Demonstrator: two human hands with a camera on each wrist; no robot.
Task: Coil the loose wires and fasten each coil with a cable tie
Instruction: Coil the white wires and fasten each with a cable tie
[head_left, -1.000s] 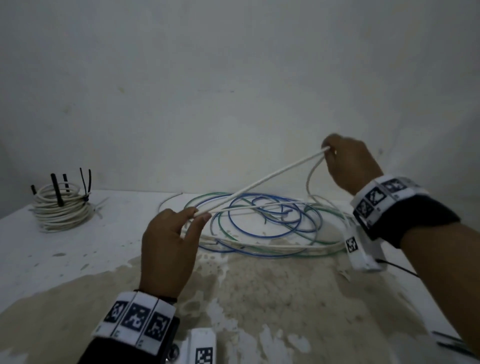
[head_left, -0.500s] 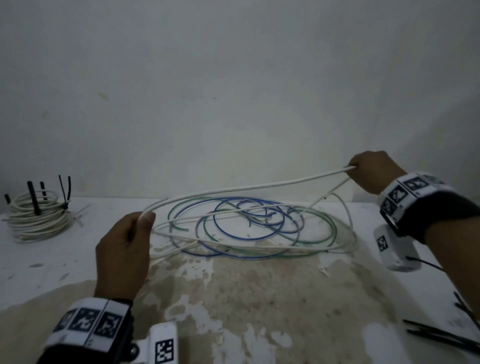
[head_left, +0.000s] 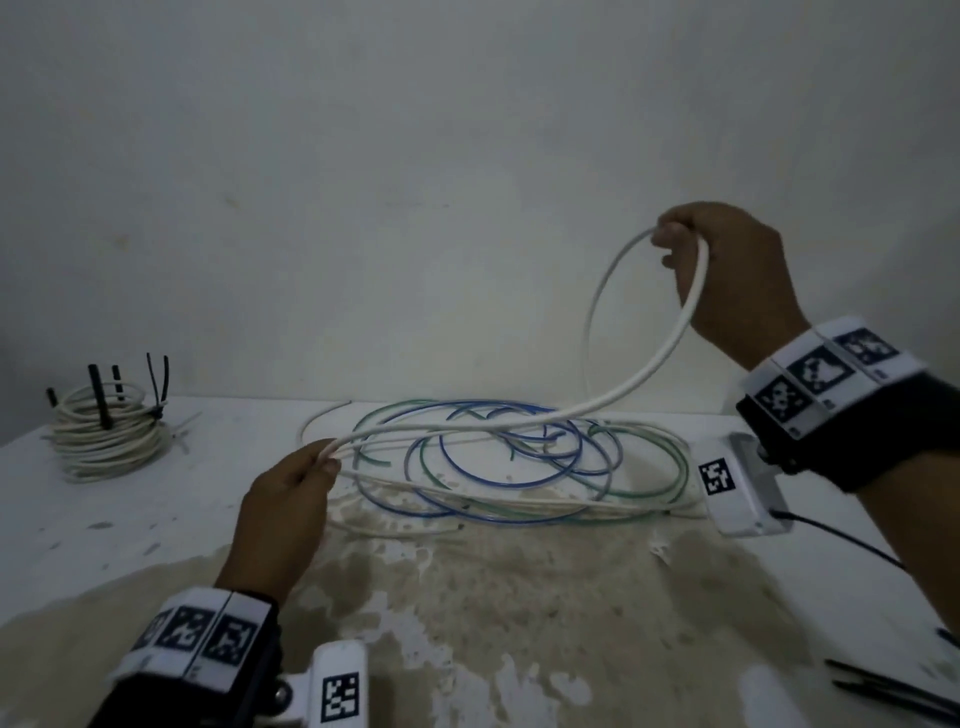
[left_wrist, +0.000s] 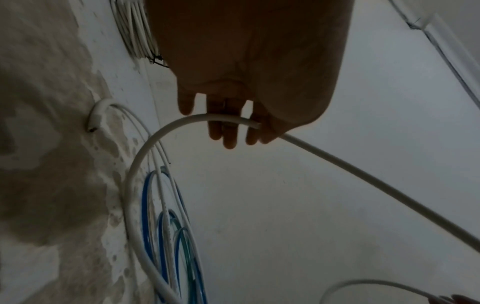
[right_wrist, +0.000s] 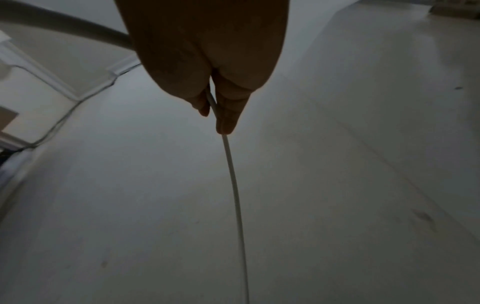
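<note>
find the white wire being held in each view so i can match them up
Head: white wire arcs from the right hand down to the left hand.
Left wrist: it crosses the fingertips at centre.
Right wrist: it hangs from the pinch.
Shared landmark: the wire itself.

Your wrists: black cuffs (head_left: 883, 436), white bands printed with black square markers (head_left: 826, 374). White camera boxes (head_left: 740, 491) below, each tagged; black cable off right box.

Bare workroom: plain white wall (head_left: 467, 156), stained white table (head_left: 519, 623), wire coil (head_left: 106, 431), cable ties (head_left: 893, 691).
</note>
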